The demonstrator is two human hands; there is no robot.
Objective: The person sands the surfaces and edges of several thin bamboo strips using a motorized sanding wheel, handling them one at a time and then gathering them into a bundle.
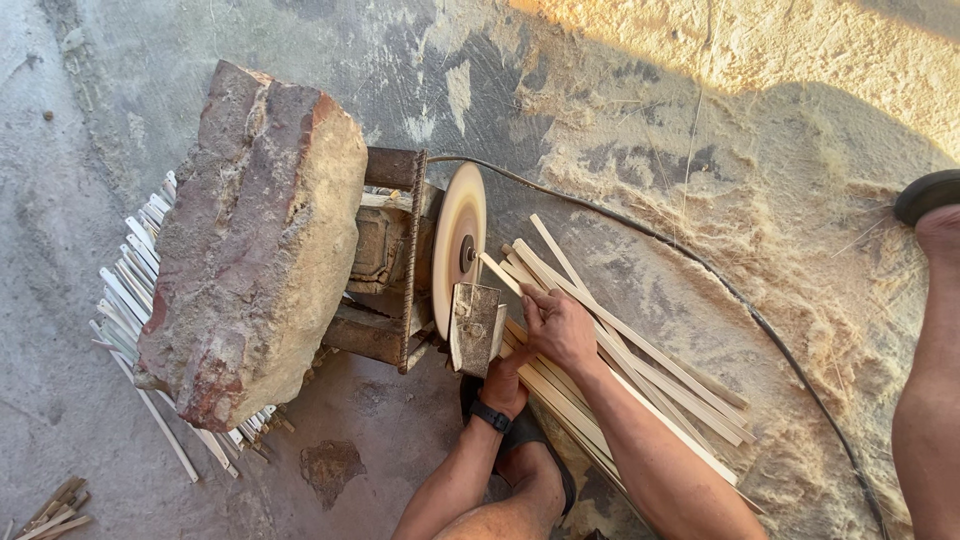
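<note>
Two hands, right hand (558,325) and left hand (503,385), press one strip (497,270) (pale wood) against one disc (458,245).

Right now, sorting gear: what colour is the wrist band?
Black, on the left wrist; head view.

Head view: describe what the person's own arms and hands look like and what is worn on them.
Both forearms are bare, with no sleeves or gloves in view. The left hand has a dark band, like a watch, around its wrist. The right hand wears nothing visible.
</note>
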